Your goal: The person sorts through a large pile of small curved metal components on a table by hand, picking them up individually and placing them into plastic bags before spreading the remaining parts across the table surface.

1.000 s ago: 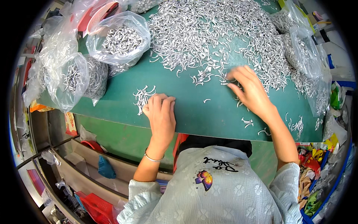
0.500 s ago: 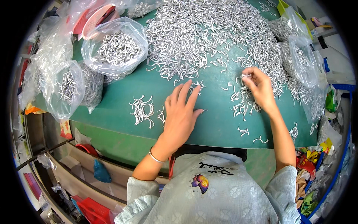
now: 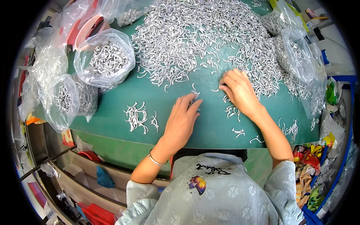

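Small arched silver pieces, like tiny curved handles, lie in a big pile (image 3: pixel 168 45) on the green tabletop (image 3: pixel 168 131). My left hand (image 3: pixel 181 118) is over the table's middle, its fingers bent together around a few blurred arched pieces (image 3: pixel 194 96). To the right, my right hand (image 3: pixel 240 92) has its thumb and fingers pressed together at the pile's near edge. What its fingertips hold, if anything, is hidden. One loose arched piece (image 3: pixel 215 90) lies just left of them. A small group of arched pieces (image 3: pixel 135 118) rests left of my left hand.
An open clear bag (image 3: pixel 107 62) full of arched pieces stands at the left, with another filled bag (image 3: pixel 63 97) beside it. More filled clear bags (image 3: pixel 300 56) line the right side. Pink baskets (image 3: pixel 84 32) stand at the far left. Scattered pieces (image 3: pixel 238 132) lie near the front edge.
My right hand has moved left along the pile's near edge. My left hand has drawn slightly nearer, and its spread fingers have bent together around several pieces. The view has shifted slightly.
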A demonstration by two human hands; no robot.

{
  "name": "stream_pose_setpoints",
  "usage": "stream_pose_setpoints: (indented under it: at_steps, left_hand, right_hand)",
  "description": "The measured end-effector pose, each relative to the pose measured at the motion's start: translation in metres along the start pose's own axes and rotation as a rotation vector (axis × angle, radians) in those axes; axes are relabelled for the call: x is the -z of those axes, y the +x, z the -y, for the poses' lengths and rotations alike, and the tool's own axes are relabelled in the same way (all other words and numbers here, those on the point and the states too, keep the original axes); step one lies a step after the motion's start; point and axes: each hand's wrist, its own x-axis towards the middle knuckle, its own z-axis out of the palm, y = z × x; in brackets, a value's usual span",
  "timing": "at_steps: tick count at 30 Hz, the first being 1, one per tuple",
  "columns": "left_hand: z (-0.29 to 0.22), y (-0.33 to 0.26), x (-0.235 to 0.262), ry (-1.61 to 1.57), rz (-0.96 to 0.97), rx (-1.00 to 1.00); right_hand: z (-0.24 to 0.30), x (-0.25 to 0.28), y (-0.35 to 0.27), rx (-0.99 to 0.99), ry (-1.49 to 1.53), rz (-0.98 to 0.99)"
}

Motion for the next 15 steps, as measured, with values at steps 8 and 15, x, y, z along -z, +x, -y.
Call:
stream_pose_setpoints:
  at_steps: [8,15]
  left_hand:
    - [0.000,-0.005,0.009,-0.055,-0.036,-0.005]
    - [-0.006,0.003,0.011,-0.045,-0.023,0.041]
  right_hand:
    - [-0.065,0.044,-0.044,-0.546,0.786,-0.331]
    - [-0.113,0.128,-0.149,-0.871,0.807,-0.326]
